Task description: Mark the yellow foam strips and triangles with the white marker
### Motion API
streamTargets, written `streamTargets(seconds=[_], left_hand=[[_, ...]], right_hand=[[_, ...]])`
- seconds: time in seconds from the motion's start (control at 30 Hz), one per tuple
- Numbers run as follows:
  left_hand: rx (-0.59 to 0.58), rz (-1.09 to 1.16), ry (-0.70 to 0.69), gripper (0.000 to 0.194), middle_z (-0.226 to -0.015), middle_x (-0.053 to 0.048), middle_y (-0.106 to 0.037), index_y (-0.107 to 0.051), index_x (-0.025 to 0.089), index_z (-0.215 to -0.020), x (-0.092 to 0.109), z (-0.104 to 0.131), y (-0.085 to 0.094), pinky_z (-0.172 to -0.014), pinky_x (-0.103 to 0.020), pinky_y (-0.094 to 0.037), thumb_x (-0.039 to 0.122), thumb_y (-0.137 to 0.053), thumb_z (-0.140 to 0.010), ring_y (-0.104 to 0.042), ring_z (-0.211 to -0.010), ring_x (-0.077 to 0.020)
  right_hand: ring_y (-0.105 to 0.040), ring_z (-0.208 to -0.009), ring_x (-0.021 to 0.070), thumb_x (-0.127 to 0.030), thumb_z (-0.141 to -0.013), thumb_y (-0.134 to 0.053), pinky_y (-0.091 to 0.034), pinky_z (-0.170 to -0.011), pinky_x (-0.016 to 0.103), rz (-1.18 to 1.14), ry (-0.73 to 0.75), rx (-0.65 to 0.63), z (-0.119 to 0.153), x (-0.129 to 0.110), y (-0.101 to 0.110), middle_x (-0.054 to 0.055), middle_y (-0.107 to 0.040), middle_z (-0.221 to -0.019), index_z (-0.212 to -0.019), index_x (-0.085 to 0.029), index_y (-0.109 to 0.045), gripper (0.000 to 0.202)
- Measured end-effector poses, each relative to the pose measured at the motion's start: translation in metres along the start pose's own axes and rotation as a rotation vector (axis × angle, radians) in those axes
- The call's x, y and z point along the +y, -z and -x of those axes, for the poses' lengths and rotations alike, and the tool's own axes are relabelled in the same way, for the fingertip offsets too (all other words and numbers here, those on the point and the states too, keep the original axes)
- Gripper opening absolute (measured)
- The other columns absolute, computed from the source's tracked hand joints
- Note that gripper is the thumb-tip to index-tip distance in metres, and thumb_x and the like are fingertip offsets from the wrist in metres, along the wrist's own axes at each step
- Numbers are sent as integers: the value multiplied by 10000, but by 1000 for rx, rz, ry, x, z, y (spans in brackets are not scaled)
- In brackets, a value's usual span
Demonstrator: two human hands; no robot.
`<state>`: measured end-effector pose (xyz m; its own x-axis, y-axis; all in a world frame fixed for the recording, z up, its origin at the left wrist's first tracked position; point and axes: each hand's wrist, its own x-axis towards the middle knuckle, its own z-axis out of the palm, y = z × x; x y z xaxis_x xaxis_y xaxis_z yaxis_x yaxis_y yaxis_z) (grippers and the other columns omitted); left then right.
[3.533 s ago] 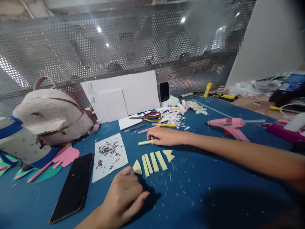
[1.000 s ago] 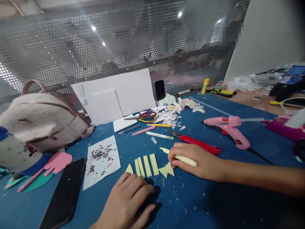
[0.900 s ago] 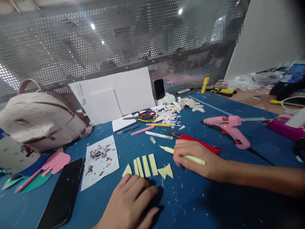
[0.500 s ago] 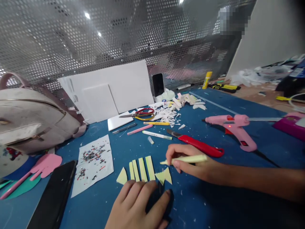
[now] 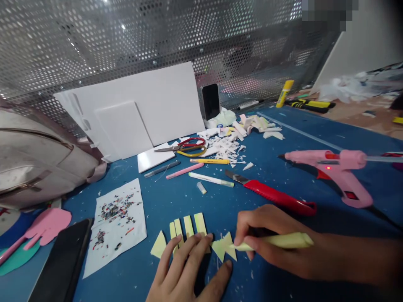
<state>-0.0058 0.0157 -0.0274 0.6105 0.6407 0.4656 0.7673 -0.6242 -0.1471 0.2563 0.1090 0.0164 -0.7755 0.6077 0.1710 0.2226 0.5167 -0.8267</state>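
Note:
My right hand (image 5: 273, 222) pinches a pale yellow-green marker (image 5: 291, 240), its tip at the right side of a bow-shaped light green piece (image 5: 223, 248). My left hand (image 5: 187, 270) lies palm down with its fingers apart. Its fingertips rest on the lower ends of several light green strips (image 5: 189, 225) lined up side by side. The thumb is just below the bow-shaped piece. Left of the strips lies a light green triangular piece (image 5: 159, 245).
Beyond my right hand lie a red utility knife (image 5: 280, 196) and a pink glue gun (image 5: 333, 167) with a lit light. Scissors (image 5: 185, 147), pens and white scraps (image 5: 225, 144) lie farther back. At left are a paper sheet (image 5: 135, 209) with tiny bits and a black phone (image 5: 61, 260).
My right hand has brought the marker's tip down to the bow-shaped piece. My left fingers have spread over the strips. The view has shifted slightly.

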Motion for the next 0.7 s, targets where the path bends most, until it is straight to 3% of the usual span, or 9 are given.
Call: streamTargets(seconds=[0.13,0.33,0.53,0.7], left_hand=[[47,1,6,363,-1440,19,-591,-610,405,-1368,1,-2,0,-1265,-416,-170,281,-399,-1100,-496,-1358,-174],[44,23,0,342,-1396,12,-627,-658,379,-1314,0,-6,3,-1273,-420,-170,271,-416,-1099,-524,-1341,-167],[-10,35,-32,308,-1348,4,-653,-706,352,-1239,-2,-11,7,-1284,-434,-123,359,-435,-1093,-528,-1339,-169],[-10,26,-44,324,-1343,12,-659,-705,353,-1238,-5,-12,9,-1286,-433,-102,357,-411,-1102,-556,-1304,-160]], right_hand=[[-568,-631,153,-329,-1061,-388,-366,-523,255,60,-114,-40,-1,1,0,8,-633,-717,-828,-209,-518,292],[-491,-587,142,-281,-1049,-371,-325,-540,274,150,-65,-56,-4,1,1,-14,-564,-692,-776,-218,-443,289],[-465,-566,134,-304,-1043,-378,-334,-546,269,120,6,-137,-3,-1,3,-29,-522,-667,-783,-221,-415,275],[-491,-607,146,-321,-1054,-336,-335,-552,281,161,-73,-22,-3,-1,2,2,-556,-707,-781,-214,-433,309]])
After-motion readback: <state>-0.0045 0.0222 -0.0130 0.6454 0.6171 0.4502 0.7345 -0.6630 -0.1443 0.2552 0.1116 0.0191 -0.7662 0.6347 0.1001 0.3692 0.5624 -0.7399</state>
